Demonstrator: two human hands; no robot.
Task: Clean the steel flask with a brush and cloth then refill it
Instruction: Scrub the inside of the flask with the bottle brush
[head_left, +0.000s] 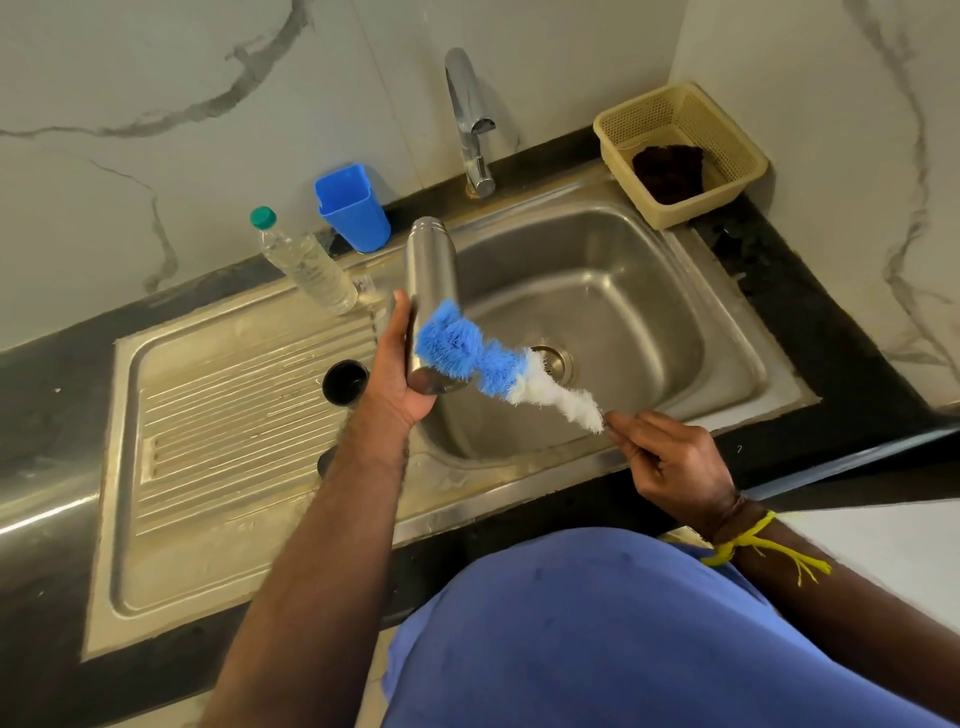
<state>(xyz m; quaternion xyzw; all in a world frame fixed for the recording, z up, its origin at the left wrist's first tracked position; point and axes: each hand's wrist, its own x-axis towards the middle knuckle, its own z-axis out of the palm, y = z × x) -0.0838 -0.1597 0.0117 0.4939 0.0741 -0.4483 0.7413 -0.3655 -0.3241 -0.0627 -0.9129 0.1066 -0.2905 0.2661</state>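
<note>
My left hand (397, 371) grips the steel flask (430, 275) near its lower end and holds it tilted over the left edge of the sink. My right hand (670, 460) pinches the handle of a bottle brush (485, 361) with blue and white bristles. The blue bristles lie against the flask's outer wall close to my left hand. The flask's black cap (344, 383) stands on the drainboard just left of my left wrist. A dark cloth (669, 171) lies in a beige basket.
The steel sink (623, 312) has a drain at its centre and a chrome tap (470, 122) behind it. A clear water bottle (306, 262) and a blue cup (353, 208) stand at the back left. The beige basket (727, 171) occupies the back right corner.
</note>
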